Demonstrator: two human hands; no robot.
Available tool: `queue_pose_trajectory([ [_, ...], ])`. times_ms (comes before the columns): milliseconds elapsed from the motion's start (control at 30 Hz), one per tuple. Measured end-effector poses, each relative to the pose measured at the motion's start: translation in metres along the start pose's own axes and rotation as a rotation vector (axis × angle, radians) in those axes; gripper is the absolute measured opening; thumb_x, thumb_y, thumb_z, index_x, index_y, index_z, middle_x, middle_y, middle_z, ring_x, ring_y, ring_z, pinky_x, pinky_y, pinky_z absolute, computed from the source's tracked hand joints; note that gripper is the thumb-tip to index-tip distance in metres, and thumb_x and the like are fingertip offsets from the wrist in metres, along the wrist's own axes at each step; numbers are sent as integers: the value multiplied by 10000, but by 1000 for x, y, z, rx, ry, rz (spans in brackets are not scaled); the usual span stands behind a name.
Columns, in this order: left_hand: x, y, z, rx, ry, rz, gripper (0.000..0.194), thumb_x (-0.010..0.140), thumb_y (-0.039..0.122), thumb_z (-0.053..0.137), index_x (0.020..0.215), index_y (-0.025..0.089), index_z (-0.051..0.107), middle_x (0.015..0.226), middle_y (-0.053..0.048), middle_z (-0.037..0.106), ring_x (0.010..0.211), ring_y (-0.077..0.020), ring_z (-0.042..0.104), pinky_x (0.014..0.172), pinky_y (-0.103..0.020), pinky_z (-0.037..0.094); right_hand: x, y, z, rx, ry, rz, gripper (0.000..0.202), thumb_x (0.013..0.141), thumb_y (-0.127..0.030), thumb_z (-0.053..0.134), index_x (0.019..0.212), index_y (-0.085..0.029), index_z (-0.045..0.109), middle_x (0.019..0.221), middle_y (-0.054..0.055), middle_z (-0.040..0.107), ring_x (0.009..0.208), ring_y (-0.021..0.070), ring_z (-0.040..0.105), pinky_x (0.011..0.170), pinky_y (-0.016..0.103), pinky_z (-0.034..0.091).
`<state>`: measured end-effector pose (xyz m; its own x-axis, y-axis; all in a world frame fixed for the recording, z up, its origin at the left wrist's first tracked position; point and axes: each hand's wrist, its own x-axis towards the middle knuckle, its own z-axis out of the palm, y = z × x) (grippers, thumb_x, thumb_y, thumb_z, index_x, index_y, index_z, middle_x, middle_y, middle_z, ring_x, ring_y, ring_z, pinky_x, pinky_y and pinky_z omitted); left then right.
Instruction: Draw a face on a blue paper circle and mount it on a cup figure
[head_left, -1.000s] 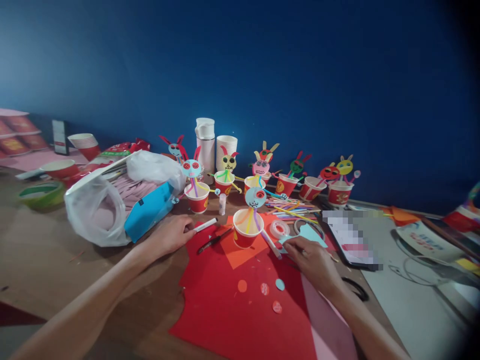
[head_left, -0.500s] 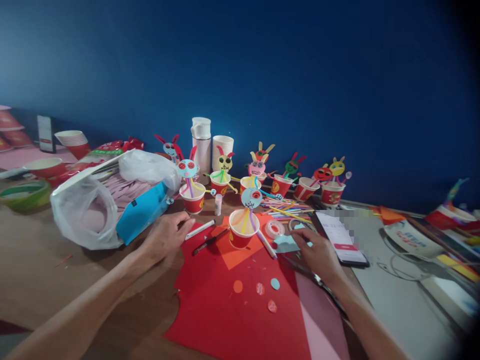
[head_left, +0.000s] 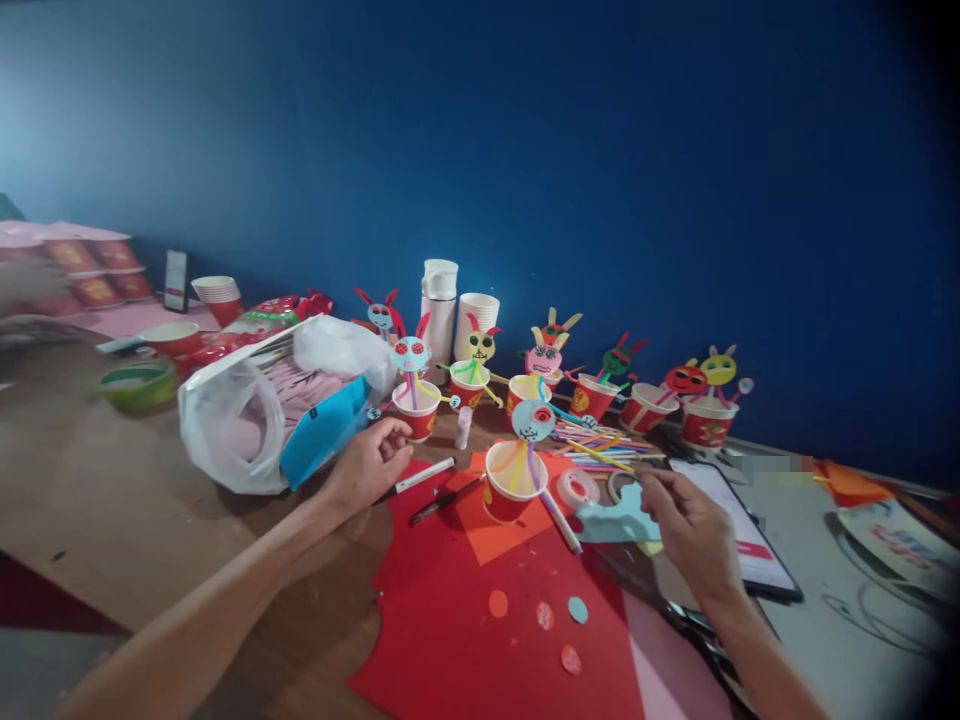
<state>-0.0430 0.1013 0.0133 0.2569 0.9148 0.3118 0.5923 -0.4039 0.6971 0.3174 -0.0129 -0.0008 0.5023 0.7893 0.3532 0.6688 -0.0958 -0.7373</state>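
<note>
My left hand (head_left: 371, 465) hovers over the table beside the blue card (head_left: 324, 430), its fingers loosely curled, thumb and forefinger apart, with nothing visible in them. A white marker (head_left: 425, 474) lies just right of it, beside a black pen (head_left: 446, 500). My right hand (head_left: 694, 530) is closed in a pinch at the edge of a cut light blue paper (head_left: 616, 518); what its fingertips hold, if anything, is too small to make out. Between my hands stands a paper cup (head_left: 506, 500) with a blue face disc (head_left: 533, 422) on coloured pipe cleaners. A purple marker (head_left: 561, 522) lies against it.
Several cup puppets (head_left: 592, 398) line the back, near a white flask (head_left: 439, 310). A plastic bag (head_left: 225, 430) stands left. Red paper (head_left: 450, 610) bears small discs (head_left: 577, 610). Scissors (head_left: 686, 618) and a phone (head_left: 765, 560) lie right; a tape roll (head_left: 578, 488) sits mid-table.
The view has swung left, so the scene sits farther right and lower. My right hand has drawn back rightward from over the light blue paper. My left hand has lifted slightly off the white marker's end.
</note>
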Motion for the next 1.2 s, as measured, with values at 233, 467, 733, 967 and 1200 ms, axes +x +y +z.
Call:
queue_pose_trajectory([
  [233, 29, 20, 23, 171, -162, 8, 450, 792, 325, 517, 1209, 156, 502, 1034, -85, 656, 816, -177, 628, 739, -258, 467, -15, 1, 9, 34, -137, -31, 339, 819, -480, 492, 927, -186, 622, 714, 19, 605, 672, 176, 555, 631, 267, 439],
  [467, 59, 37, 59, 319, -154, 70, 344, 788, 226, 511, 1121, 139, 530, 987, -129, 662, 908, -247, 622, 789, -327, 439, -26, -3, 10, 26, -247, -87, 321, 847, -468, 462, 916, -200, 623, 717, 13, 615, 694, 179, 571, 647, 273, 447],
  [733, 33, 51, 16, 245, -4, 75, 137, 821, 236, 459, 905, 163, 537, 873, -65, 664, 774, -179, 623, 715, -280, 455, -40, -17, 4, 117, -114, -175, 237, 854, -385, 498, 909, -197, 631, 726, 15, 613, 649, 157, 574, 650, 271, 456],
  [967, -75, 86, 4, -724, -241, -247, 192, 759, 299, 585, 846, 173, 468, 859, -50, 656, 563, -124, 603, 498, -225, 453, -76, -43, 8, 274, -515, -474, 376, 817, -400, 573, 1155, -239, 541, 949, 48, 633, 882, 200, 594, 823, 327, 457],
  [1200, -100, 94, 45, -723, -589, -339, 126, 753, 213, 555, 853, 169, 491, 668, 33, 579, 567, -89, 554, 524, -179, 404, -91, -75, 4, 110, -848, -387, 303, 763, -332, 649, 1057, -280, 599, 916, 0, 680, 790, 182, 600, 687, 273, 452],
])
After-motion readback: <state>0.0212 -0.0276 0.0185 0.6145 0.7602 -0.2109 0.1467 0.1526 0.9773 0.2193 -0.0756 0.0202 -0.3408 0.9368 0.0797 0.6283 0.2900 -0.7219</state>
